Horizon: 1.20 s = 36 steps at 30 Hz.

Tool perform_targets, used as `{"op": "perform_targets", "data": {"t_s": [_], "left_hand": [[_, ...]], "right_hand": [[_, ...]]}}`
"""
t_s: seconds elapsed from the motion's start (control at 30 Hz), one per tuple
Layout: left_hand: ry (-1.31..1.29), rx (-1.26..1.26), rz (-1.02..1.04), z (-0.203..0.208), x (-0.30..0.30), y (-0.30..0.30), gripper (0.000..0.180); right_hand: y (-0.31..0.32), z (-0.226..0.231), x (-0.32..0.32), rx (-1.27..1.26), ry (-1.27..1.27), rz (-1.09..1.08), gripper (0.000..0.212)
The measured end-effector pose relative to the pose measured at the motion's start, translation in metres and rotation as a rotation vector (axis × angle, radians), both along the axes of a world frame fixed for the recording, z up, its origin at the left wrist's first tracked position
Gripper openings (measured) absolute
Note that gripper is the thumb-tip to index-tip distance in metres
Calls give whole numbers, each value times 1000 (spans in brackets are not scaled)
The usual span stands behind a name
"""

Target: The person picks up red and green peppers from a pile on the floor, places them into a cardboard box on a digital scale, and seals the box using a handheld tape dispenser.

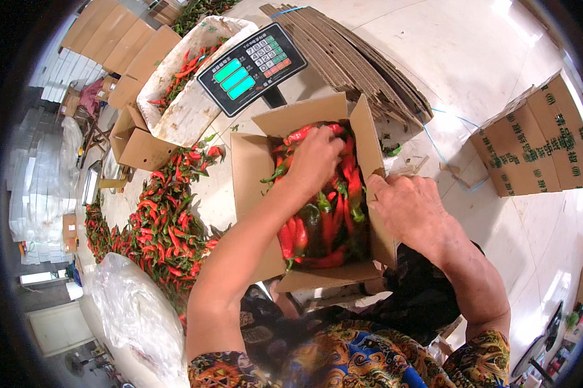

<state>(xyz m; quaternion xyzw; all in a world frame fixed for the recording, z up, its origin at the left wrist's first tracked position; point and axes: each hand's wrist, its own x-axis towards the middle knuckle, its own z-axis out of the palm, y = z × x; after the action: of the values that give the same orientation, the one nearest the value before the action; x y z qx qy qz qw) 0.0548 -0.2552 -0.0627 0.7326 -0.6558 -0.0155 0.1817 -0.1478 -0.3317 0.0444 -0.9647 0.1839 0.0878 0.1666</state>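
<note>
Two bare hands: I had the left hand (316, 158) inside the open carton (327, 279) and the right hand (413, 210) at that carton's right side, both near the middle of my view.
Left grip: the fingers were bent down onto the packed peppers (328, 223) at the far end; the fingertips were hidden from me, so I could not tell whether they held one.
Right grip: narrow, the thumb and fingers pinching the edge of the raised right flap.
Packed peppers: mostly red with some dark green, they filled the carton, several lying lengthwise with green stems showing.
Carton flaps: all stood raised or splayed outward around the peppers.
Scale panel (252, 70): it sat on a post just beyond the carton, dark, with a keypad and three lit green windows.
Foam tub (186, 126): white and smudged, left of the panel, with more red and green peppers inside.
Floor heap (165, 226): loose red and green peppers lay spread left of the carton, a clear plastic bag (129, 310) beside them on the near side.
Cardboard: I saw a flat stack (346, 58) beyond the carton and a printed box (537, 145) well apart to the right.
</note>
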Motion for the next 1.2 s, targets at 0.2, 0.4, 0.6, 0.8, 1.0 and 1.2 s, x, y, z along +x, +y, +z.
{"op": "perform_targets", "data": {"t_s": [0.2,0.4,0.6,0.8,1.0,1.2], "left_hand": [[146,-99,77,25,-3,14,27],[79,126,-275,38,-58,48,30],[-14,15,-323,24,-63,52,20],[-284,66,-319,23,-55,40,17],[-38,20,-322,62,-33,41,27],[-115,52,-337,80,-49,61,27]], "right_hand": [[-3,6,-7,35,-26,-11,21],[-9,9,-8,106,-78,-46,24],[-7,10,-5,138,-54,-51,23],[-11,8,-8,93,-157,-42,23],[-13,4,-11,95,-206,-75,22],[-15,-1,-13,73,-228,-57,22]]}}
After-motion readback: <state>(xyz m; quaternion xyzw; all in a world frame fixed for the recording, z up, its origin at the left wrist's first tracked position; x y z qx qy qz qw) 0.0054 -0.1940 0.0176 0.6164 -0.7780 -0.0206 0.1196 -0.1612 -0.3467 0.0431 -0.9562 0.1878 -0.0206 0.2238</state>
